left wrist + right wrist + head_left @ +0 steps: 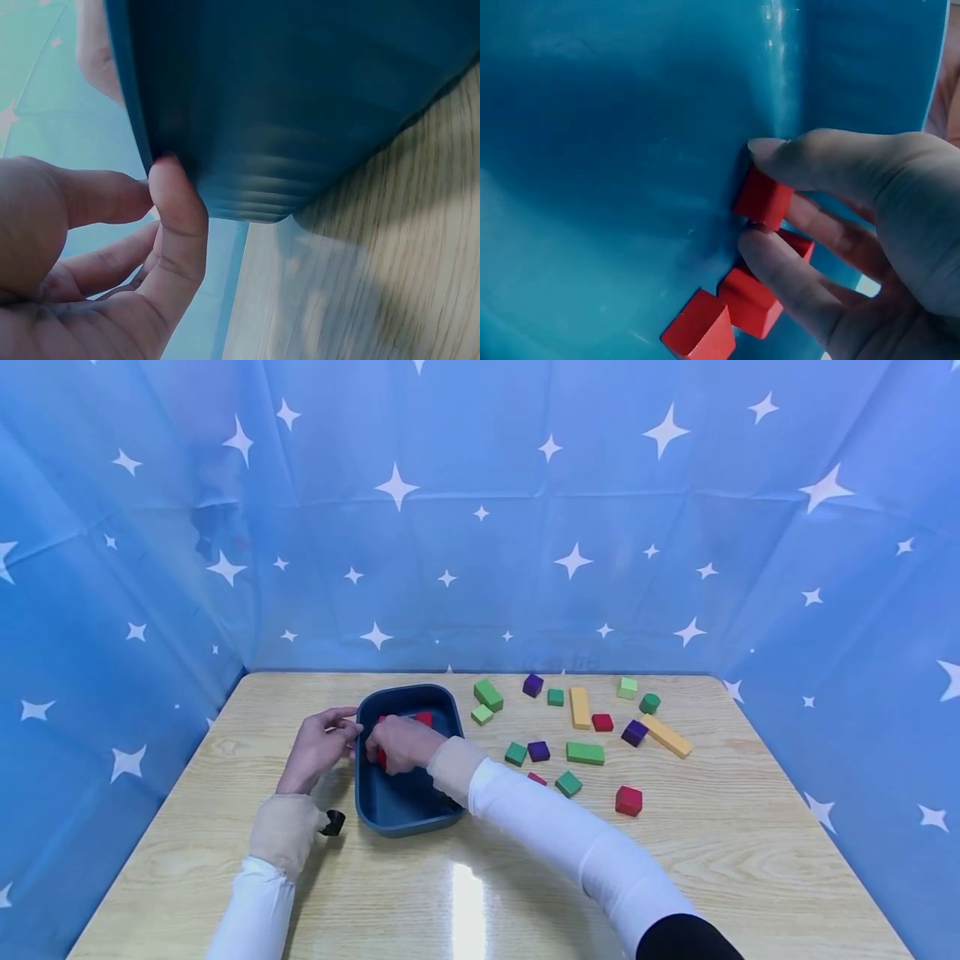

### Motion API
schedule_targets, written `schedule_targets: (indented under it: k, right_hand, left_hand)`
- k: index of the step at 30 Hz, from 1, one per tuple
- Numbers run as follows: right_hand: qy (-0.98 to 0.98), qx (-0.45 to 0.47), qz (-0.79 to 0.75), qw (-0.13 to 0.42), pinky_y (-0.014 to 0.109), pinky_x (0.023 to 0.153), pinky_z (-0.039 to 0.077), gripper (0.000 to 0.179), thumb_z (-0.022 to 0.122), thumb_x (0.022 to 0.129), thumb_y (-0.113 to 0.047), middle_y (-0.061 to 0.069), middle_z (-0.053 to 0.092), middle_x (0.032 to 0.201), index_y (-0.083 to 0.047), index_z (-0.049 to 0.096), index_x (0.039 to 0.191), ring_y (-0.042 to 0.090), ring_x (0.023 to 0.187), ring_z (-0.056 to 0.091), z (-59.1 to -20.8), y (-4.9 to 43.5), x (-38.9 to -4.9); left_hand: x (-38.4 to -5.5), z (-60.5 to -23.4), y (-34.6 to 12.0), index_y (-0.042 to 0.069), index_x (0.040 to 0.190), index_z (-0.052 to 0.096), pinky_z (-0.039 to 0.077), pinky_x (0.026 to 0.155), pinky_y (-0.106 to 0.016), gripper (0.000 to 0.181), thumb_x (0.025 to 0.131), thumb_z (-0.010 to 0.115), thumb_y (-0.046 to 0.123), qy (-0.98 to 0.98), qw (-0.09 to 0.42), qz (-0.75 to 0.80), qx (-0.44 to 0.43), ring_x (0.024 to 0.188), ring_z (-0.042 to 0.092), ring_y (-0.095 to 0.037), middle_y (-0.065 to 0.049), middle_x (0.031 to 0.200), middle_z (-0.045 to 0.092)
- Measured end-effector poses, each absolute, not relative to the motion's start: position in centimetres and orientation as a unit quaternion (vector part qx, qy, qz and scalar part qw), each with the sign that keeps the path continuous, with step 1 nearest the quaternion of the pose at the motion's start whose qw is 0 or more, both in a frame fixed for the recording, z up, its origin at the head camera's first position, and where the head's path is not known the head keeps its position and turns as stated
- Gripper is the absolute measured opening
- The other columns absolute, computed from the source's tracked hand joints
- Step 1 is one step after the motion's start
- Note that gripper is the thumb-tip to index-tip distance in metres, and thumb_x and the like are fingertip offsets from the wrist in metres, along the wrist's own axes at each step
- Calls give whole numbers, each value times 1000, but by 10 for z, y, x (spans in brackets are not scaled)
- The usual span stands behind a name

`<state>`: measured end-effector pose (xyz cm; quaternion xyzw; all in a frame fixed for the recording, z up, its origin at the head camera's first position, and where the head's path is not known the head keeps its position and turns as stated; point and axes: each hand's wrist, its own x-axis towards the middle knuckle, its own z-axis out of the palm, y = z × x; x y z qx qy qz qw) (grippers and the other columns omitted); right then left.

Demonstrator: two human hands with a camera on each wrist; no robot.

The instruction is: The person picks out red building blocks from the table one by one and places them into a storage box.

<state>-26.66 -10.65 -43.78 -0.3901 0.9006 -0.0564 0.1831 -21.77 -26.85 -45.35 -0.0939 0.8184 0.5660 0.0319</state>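
Note:
A dark blue plastic bin [405,828] stands on the table left of centre. At its left side, my left hand [315,750] pinches the rim between thumb and finger; the left wrist view shows the fingertips meeting at the bin's edge [129,90]. Down inside the bin is my right hand [403,743]. Its thumb and fingers grip a red block [763,199] close to the bin's wall. Beside and partly under those fingers lie more red blocks, one of them a red cube [701,328] at the bottom of the right wrist view.
Right of the bin, loose blocks are scattered: green bars [585,753], purple cubes [533,685], yellow bars [580,707], a green cylinder [649,702] and a red cube [628,801]. A small black object [333,822] is at the left wrist. Blue star-patterned cloth [480,593] surrounds the table.

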Motion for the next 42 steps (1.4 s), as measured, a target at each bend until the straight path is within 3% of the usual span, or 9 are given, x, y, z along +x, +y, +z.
schedule_targets:
  k: [8, 16, 28, 35, 42]
  right_hand:
    - [892, -403, -36, 204, 30, 98, 54, 42, 88, 83, -28, -5, 67, 120, -27, 72, 122, 12, 101, 58, -434, -103, -265]
    - [886, -411, -54, 208, 29, 87, 54, 55, 90, 79, -39, -4, 64, 118, -26, 67, 127, 14, 99, 57, -424, -97, -268]
    - [876, -432, -90, 195, 30, 102, 52, 78, 90, 77, -45, 0, 58, 145, -26, 57, 145, 13, 116, 56, -400, -76, -264]
    - [880, -425, -113, 181, 42, 113, 47, 86, 88, 76, -52, 1, 52, 153, -30, 50, 150, 21, 138, 48, -388, -51, -265]
    - [884, -411, -141, 174, 56, 118, 40, 97, 84, 75, -61, 2, 28, 168, -38, 37, 157, 33, 154, 27, -385, -15, -267]
  left_hand:
    - [-218, -453, -268, 1, 147, 52, 62, 73, -32, 42, 106, 50, 11, 817, 31, 569, -94, 73, 64, -13, -19, 119, 60]
    - [-218, -452, -268, 2, 147, 52, 61, 73, -32, 42, 107, 51, 13, 816, 31, 570, -90, 74, 64, -15, -19, 120, 60]
    - [-219, -455, -268, 3, 147, 52, 61, 72, -26, 42, 106, 48, 10, 816, 36, 569, -97, 76, 65, -17, -18, 119, 59]
    - [-221, -457, -267, 3, 147, 53, 61, 72, -29, 41, 106, 51, 12, 818, 31, 565, -102, 74, 64, -17, -18, 120, 60]
    - [-220, -457, -267, 3, 145, 55, 61, 70, -30, 40, 106, 53, 12, 816, 23, 567, -105, 71, 63, -15, -17, 116, 60]
